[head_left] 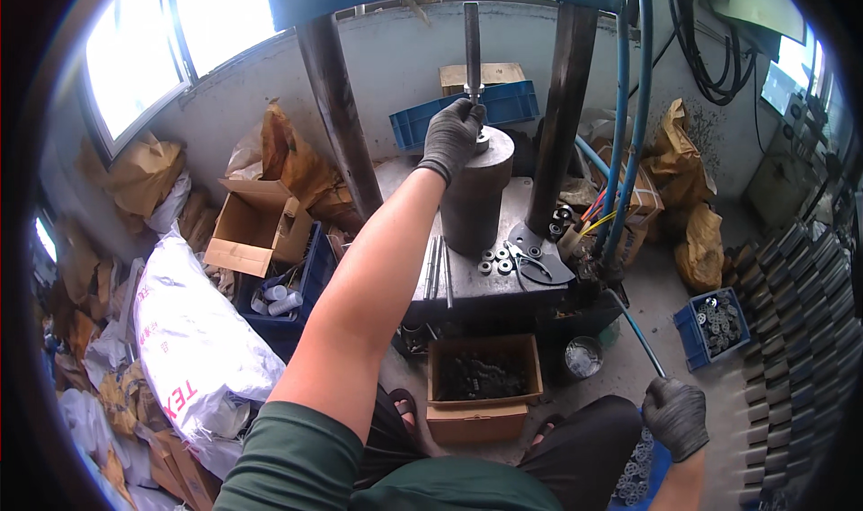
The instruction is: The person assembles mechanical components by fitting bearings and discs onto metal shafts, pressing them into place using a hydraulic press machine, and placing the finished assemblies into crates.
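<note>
My left hand (452, 133), in a dark grey glove, reaches up to the top of a dark steel cylinder (475, 196) on the press bed (467, 277). Its fingers close around the lower end of a vertical metal rod (472, 48) that hangs over a small ring-shaped part (484, 139) on the cylinder's top. My right hand (676, 416), also gloved, grips a thin blue lever (636, 329) low at the right, beside my knee. Several small metal rings (496, 262) and pliers (530, 261) lie on the bed by the cylinder.
Two dark press columns (340, 106) flank the cylinder. An open cardboard box of dark parts (484, 378) sits on the floor by my feet. A blue crate of metal parts (716, 324) stands right, with stacked gear-like parts (800, 331) beyond. White sacks (193, 331) and cardboard boxes (256, 228) crowd the left.
</note>
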A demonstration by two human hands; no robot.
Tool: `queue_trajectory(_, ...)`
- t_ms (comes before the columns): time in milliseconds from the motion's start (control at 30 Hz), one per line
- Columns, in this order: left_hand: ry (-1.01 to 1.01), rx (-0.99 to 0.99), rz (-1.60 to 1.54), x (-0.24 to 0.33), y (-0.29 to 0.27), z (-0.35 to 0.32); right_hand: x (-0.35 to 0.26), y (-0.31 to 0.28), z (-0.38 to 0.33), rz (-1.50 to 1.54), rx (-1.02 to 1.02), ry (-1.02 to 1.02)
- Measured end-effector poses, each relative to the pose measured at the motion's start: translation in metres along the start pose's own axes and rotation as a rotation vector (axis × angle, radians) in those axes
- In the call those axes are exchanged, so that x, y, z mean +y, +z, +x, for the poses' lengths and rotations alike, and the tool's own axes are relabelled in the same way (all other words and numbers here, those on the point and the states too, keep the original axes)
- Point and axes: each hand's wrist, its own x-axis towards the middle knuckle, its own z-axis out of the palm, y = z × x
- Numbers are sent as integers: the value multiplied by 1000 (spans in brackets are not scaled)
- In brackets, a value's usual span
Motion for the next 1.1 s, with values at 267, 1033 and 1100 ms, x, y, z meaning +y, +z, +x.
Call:
queue_trajectory(267,-23,-23,-7,1,5,2,-3,-4,0,26,21,38)
queue_trajectory(1033,-13,-63,-17,-5,0,4,-3,-44,49,105,189,-142)
queue_trajectory(1100,-27,-84,-95,-7,-1,5,11,-48,102,218,510,-180)
